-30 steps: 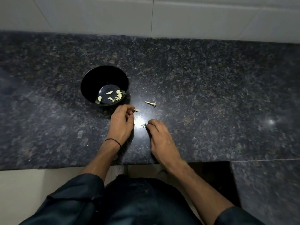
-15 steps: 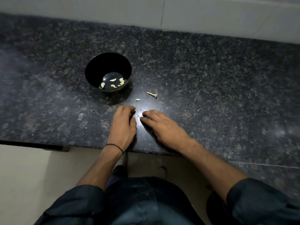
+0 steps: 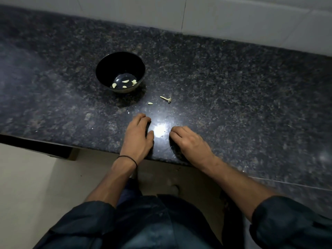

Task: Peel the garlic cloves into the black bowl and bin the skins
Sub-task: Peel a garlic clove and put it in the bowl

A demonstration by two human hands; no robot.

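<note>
Granite countertop (image 3: pixel 233 87): one black bowl (image 3: pixel 120 69) at 11 o'clock of hands, four peeled garlic cloves (image 3: pixel 125 81) inside. One garlic bit (image 3: pixel 150 103), one stem stub (image 3: pixel 166 99) at 12 o'clock. Left hand (image 3: pixel 137 136) loosely bent, empty; right hand (image 3: pixel 191 143) curled under, grip impossible to tell.

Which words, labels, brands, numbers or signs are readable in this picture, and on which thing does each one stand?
None: no readable text shows anywhere in this view.
The black bowl is plain, with no brand or label visible.
The counter shows only speckled stone.
The wall tiles are blank.
The band on the left wrist is a plain dark cord.
</note>
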